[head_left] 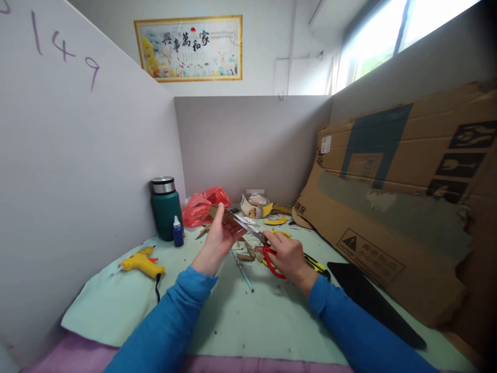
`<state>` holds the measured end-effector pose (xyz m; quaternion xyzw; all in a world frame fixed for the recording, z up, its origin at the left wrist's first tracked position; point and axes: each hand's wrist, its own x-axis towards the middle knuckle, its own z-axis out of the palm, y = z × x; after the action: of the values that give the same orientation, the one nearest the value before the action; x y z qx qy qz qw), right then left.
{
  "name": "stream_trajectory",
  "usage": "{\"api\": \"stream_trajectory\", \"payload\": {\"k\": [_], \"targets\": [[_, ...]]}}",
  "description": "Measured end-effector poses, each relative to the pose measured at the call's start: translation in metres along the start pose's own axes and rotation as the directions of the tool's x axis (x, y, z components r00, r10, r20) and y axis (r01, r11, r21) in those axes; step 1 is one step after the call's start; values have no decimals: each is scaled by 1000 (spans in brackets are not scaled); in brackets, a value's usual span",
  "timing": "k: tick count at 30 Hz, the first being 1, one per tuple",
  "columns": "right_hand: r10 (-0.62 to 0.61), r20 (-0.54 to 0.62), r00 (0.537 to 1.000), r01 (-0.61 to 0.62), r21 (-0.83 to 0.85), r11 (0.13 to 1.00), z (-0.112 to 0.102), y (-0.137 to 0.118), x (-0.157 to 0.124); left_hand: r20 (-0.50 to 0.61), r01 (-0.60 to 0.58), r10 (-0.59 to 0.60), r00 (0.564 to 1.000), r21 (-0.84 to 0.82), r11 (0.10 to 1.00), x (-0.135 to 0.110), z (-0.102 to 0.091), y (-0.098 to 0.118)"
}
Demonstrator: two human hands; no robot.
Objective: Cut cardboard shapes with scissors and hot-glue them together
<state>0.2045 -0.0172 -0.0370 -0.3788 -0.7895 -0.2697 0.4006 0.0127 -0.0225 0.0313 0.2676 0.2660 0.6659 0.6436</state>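
Observation:
My left hand (219, 239) is closed on a small brown cardboard piece (218, 212), held up above the table. My right hand (286, 256) grips red-handled scissors (259, 242), whose blades reach up and left to the cardboard piece. Both arms wear blue sleeves. Several cardboard scraps (247, 253) lie on the pale green mat (116, 298) under the hands.
A yellow glue gun (142, 262) lies at the left. A dark green flask (165, 207), a small blue bottle (177, 232) and a red plastic bag (202, 205) stand at the back. A large flattened cardboard box (392, 202) leans at the right. A black sheet (368, 298) lies beside it.

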Motion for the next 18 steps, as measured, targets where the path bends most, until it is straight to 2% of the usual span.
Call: {"api": "stream_trajectory", "payload": {"k": [5,18], "targets": [[-10,-10,1000,10,-14,1000,-1,0,-1,-8,-4,4,1000,-6,1000,-1,1,0],[27,48,998,-26,-11,1000,-1,-1,-1,0,-12,12,1000,4,1000,2,-3,-2]]}}
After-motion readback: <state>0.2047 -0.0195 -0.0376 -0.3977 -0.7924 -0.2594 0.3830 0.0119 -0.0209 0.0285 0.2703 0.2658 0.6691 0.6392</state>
